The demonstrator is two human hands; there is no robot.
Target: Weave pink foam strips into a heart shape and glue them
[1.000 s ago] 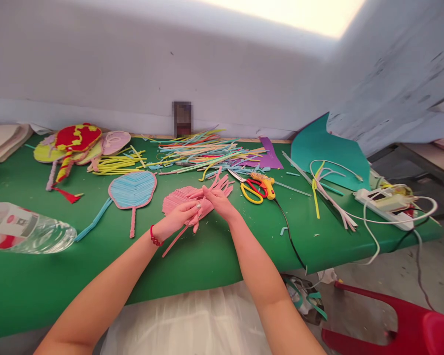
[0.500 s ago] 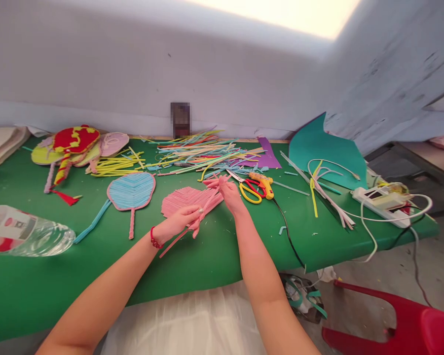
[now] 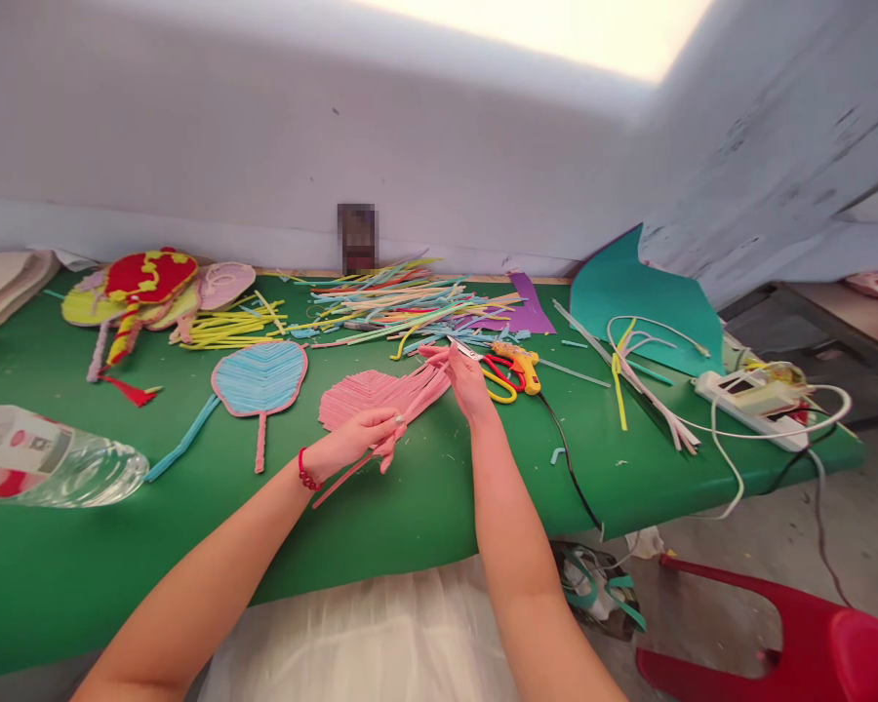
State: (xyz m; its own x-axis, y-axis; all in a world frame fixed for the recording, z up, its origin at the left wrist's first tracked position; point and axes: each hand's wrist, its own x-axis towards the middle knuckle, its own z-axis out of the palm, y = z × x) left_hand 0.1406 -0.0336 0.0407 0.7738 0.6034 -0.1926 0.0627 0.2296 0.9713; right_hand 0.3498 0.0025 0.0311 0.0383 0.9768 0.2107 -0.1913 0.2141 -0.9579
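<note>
My left hand (image 3: 360,441), with a red bead bracelet at the wrist, is closed on the near part of some pink pipe cleaners (image 3: 337,486). One end sticks out below its fingers toward me. My right hand (image 3: 469,385) is closed around the far ends of the pink strands, beside the scissors (image 3: 503,394). Under and behind the strands lies a pink leaf-shaped panel (image 3: 366,392) of pipe cleaners, partly covered by my left hand. Left of it, a blue fan (image 3: 259,378) with pink edging and a pink handle rests flat on the green table (image 3: 380,531).
A yellow glue gun (image 3: 523,366) lies right of the scissors, its cord running off the front edge. Loose coloured pipe cleaners (image 3: 402,304) pile up behind. A plastic bottle (image 3: 59,458) lies at left; a power strip (image 3: 757,405) and red chair (image 3: 768,624) are at right.
My right hand has shifted slightly right and down along the pink pipe cleaners, now overlapping the scissors. The strands fan out straighter between my hands. My left hand stays nearly in place.
</note>
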